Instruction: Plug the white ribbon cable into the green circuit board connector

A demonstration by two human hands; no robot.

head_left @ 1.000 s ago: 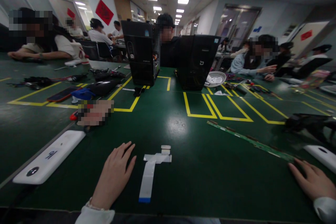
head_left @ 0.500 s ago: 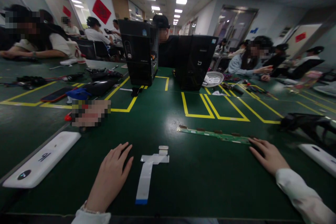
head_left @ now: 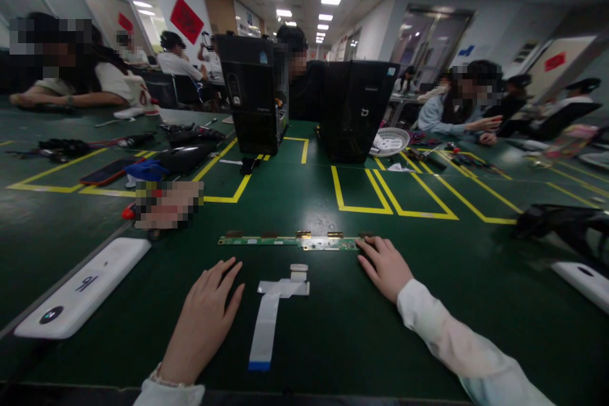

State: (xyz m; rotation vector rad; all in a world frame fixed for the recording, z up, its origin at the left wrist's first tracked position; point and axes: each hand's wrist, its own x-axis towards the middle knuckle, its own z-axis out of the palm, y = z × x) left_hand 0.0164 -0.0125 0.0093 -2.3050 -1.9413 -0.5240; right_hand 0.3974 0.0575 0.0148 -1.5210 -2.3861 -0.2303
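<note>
A long, narrow green circuit board (head_left: 280, 242) with copper-coloured tabs along its far edge lies crosswise in front of me. My right hand (head_left: 386, 266) has its fingertips on the right end of that board, the thumb just below it. My left hand (head_left: 205, 311) rests palm down on the table with its fingers stretched out and nothing in them. Between the hands, nearer to the left one, lies a white flat ribbon cable (head_left: 264, 330) with a blue end. Its upper part is folded crosswise, with a small connector at the top.
Two black computer towers (head_left: 248, 95) stand across the green table (head_left: 328, 342), a person behind them. White numbered devices lie at left (head_left: 85, 285) and right. Yellow tape outlines, tools, cables and a white basket (head_left: 391, 141) spread farther back. Other people sit around.
My right hand has moved left with the circuit board, which now lies more level and centred above the ribbon cable. My left hand and the cable have stayed in place.
</note>
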